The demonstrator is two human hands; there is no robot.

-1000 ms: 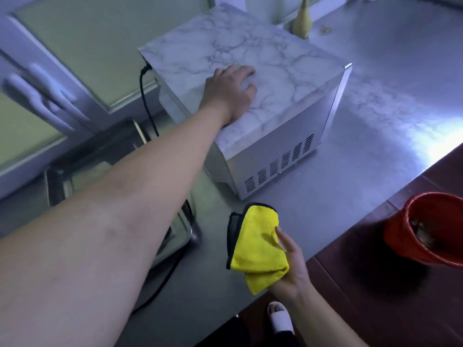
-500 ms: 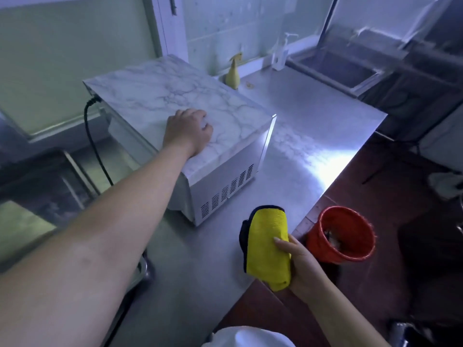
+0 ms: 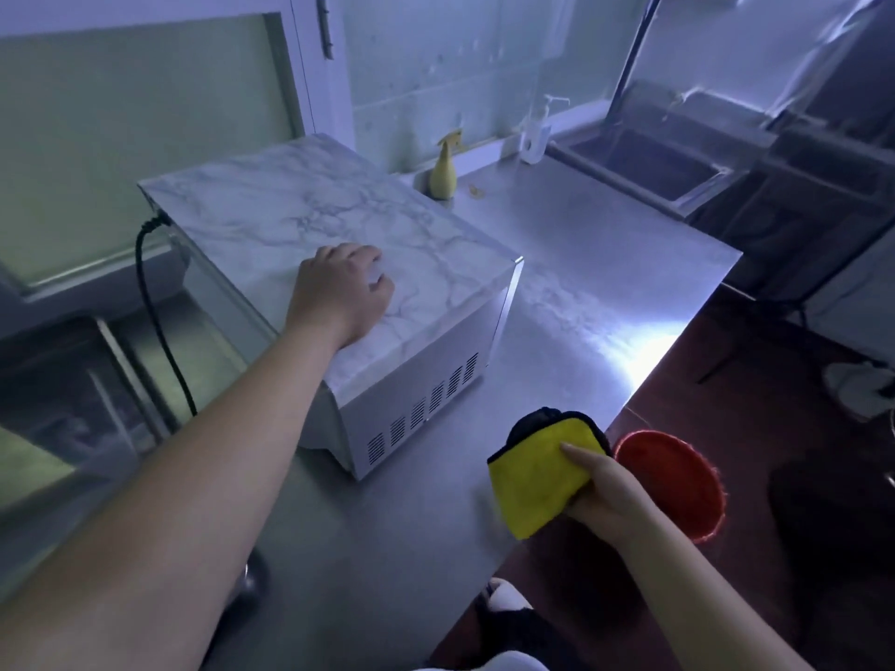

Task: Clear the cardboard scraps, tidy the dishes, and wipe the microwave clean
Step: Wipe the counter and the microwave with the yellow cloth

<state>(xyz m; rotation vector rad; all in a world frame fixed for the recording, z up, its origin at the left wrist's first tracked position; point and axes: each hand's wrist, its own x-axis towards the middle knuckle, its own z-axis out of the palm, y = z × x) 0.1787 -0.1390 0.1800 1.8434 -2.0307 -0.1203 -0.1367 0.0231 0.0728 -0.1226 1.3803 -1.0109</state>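
Microwave (image 3: 339, 225) under the left hand (image 3: 339, 293): one unit, marble-patterned top, vented white side. Rests on the top near its 6 o'clock edge, fingers curled under with knuckles up, nothing visible in them. Stands on the steel counter (image 3: 581, 263), toward the 10 o'clock part of it, with one black cord (image 3: 155, 307) trailing from the back corner at 9 o'clock.

Right hand (image 3: 610, 496) clenched on one yellow cloth (image 3: 537, 477), folded, black-edged, thumb across its face. Held above the counter's near edge at 5 o'clock of the microwave, apart from it.

Just beside the cloth at 3 o'clock, one red bucket (image 3: 671, 486), lower down on the dark floor. Contents too blurred to tell.

Farther out, two bottles against the back wall: one yellow spray bottle (image 3: 443, 174) at 1 o'clock of the microwave, close to its far corner, and one clear pump bottle (image 3: 535, 138) further along toward 2 o'clock. Past that, one steel sink basin (image 3: 644, 157), well apart from the microwave.

At 6 o'clock of the view, one white shoe (image 3: 503, 598) on the floor below the counter edge.
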